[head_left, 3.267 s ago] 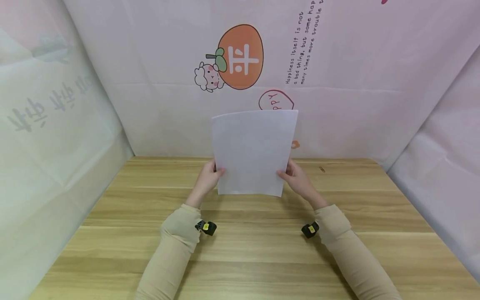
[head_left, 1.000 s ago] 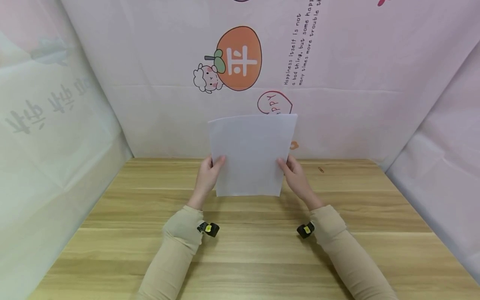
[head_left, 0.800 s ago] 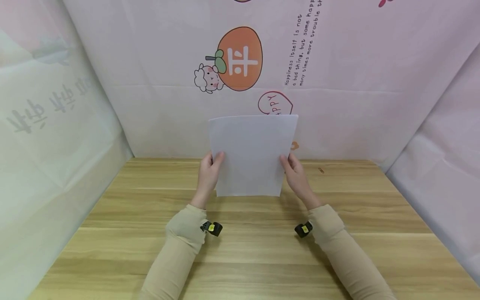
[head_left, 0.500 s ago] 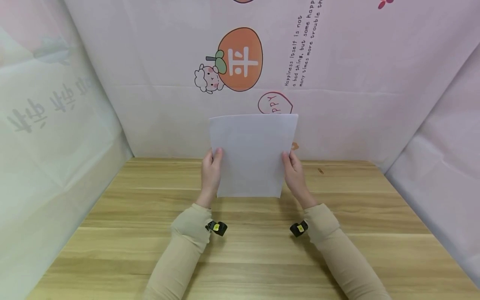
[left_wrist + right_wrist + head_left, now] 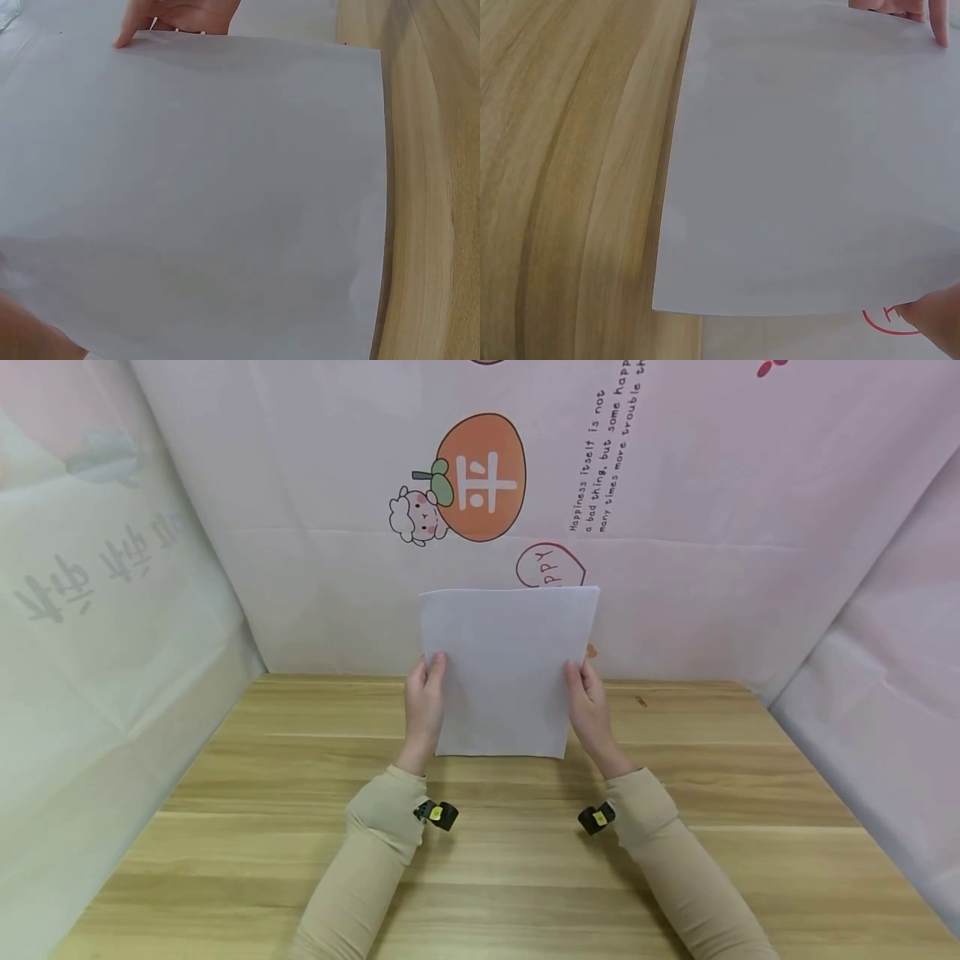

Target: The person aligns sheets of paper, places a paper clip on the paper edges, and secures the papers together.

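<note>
A printed cloth (image 5: 675,602) hangs beyond both hands, behind a wooden table (image 5: 517,885). The left hand (image 5: 423,706) pinches one side of the white paper (image 5: 504,685), thumb in front; the right hand (image 5: 590,708) pinches the opposite side. The paper is held up between them. A small clip (image 5: 641,701) lies right of the right hand.

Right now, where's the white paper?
In the head view, the white paper is in the middle, held between the left hand and the right hand, below the orange fruit print.
</note>
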Action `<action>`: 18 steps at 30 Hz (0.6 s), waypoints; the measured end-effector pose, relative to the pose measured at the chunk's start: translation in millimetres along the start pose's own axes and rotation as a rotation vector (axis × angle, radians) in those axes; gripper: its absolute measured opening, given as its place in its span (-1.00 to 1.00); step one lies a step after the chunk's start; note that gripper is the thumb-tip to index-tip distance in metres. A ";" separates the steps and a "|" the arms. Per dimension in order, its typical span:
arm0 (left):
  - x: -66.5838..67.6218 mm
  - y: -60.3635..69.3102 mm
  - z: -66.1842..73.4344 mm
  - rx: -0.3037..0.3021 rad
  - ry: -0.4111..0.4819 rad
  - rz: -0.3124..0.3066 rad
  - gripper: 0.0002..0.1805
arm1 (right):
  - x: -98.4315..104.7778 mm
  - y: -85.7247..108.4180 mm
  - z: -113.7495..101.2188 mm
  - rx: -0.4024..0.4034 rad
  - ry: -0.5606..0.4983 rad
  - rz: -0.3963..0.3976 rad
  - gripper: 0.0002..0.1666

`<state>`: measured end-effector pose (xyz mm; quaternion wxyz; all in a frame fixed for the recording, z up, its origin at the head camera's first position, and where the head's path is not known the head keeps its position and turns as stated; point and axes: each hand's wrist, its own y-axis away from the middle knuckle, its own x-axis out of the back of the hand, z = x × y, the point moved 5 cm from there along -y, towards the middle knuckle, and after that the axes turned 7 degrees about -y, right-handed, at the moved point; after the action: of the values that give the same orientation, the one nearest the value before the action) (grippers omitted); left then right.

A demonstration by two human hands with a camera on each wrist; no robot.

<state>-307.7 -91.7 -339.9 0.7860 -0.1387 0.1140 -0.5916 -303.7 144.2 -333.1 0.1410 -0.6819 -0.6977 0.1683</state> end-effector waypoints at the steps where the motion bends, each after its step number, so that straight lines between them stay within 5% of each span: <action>1: 0.1 -0.1 0.4 -0.002 0.003 0.000 -0.56 | 0.1 0.2 -0.3 0.002 -0.003 0.002 -0.47; 12: 2.4 0.1 1.9 0.020 -0.011 -0.027 -0.61 | -0.2 1.0 -5.1 0.023 -0.045 0.022 -0.50; 18: 5.6 9.2 28.0 -0.008 -0.022 -0.015 -0.58 | -0.8 0.3 -7.5 0.036 -0.046 0.026 -0.48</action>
<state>-288.3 -92.3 -317.1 0.7822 -0.1492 0.1067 -0.5954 -300.2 143.7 -326.4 0.1352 -0.6842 -0.6886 0.1985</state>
